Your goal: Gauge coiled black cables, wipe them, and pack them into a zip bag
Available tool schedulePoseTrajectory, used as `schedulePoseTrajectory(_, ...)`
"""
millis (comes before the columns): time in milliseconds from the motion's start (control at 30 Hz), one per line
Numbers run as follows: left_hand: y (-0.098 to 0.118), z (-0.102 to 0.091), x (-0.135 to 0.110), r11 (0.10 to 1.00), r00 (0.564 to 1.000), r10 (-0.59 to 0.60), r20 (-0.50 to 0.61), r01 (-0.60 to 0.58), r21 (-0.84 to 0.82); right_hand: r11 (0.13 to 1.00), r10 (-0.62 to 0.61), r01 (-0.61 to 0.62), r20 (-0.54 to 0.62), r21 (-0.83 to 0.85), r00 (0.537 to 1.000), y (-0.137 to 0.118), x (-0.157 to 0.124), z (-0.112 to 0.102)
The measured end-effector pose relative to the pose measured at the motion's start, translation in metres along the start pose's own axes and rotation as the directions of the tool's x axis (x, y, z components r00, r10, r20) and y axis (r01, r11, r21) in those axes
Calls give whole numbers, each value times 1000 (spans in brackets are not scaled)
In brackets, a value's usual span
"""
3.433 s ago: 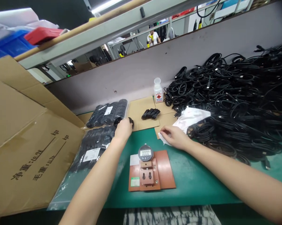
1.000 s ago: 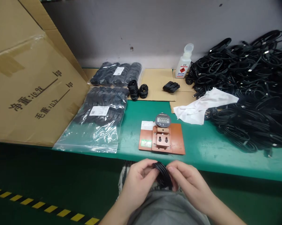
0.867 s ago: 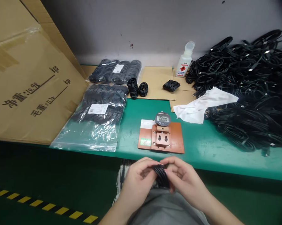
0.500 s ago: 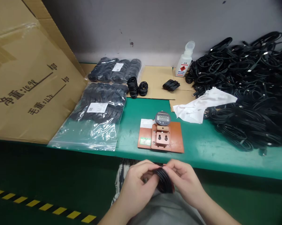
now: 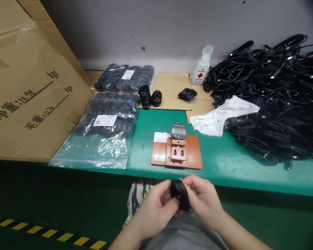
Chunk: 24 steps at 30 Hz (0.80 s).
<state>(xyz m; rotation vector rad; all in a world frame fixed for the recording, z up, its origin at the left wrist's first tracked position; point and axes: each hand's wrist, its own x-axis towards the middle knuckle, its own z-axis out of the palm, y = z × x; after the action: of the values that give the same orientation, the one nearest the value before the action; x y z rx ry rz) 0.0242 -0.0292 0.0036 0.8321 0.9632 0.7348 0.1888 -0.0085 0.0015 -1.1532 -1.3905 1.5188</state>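
Observation:
Both hands are low in the picture, in front of the green bench edge above my lap. My left hand (image 5: 159,205) and my right hand (image 5: 204,199) are each closed around a small stack of black rubber rings (image 5: 180,194), fingers pinching it from either side. On the bench beyond them sits a brown fixture plate with a digital gauge (image 5: 178,131) reading zeros. Two more stacks of black rings (image 5: 149,97) stand on a cardboard sheet further back.
Two clear bags of black rings (image 5: 104,121) lie at the left, beside a large cardboard box (image 5: 28,93). A white cloth (image 5: 221,114), a white bottle (image 5: 201,67) and a big heap of black cables (image 5: 273,100) fill the right side. Yellow-black floor tape (image 5: 42,232) runs lower left.
Earlier my hands reached across the bench to the ring stacks and the cloth. They came back to my lap with a ring stack and keep turning it between the fingers.

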Motion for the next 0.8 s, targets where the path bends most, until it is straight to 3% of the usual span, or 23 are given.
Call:
schedulePoseTrajectory(100, -2, 0, 3, 996, 998, 14, -58, -9, 88, 981, 143, -138, -29, 134, 989, 0, 2, 4)
schedulePoseTrajectory(233, -3, -3, 2, 943, 979, 200, -34, -182, 280, 893, 331, -310, -11, 327, 943, -1, 6, 7)
schedulePoseTrajectory(367, -2, -7, 3, 854, 933, 346, 97, -356, 380, 837, 370, -356, 48, 416, 928, -5, 12, 8)
schedulePoseTrajectory(500, -6, -8, 8, 867, 934, 356, -15, -324, 380, 876, 377, -351, -15, 332, 926, -8, 15, 8)
schedulePoseTrajectory(600, -9, -6, 13, 891, 934, 345, -87, -297, 342, 966, 217, -184, -179, 183, 960, -8, 15, 7)
schedulePoseTrajectory(667, -10, -4, 15, 907, 940, 329, -93, -287, 309, 999, -41, 37, -255, -22, 966, -6, 15, 3)
schedulePoseTrajectory(733, -12, -3, 18, 923, 947, 308, -91, -274, 271, 920, -347, 289, -209, -265, 914, -3, 16, -2)
schedulePoseTrajectory(800, -13, -3, 19, 934, 952, 293, -90, -265, 239, 758, -574, 497, -71, -423, 816, 1, 20, -10)
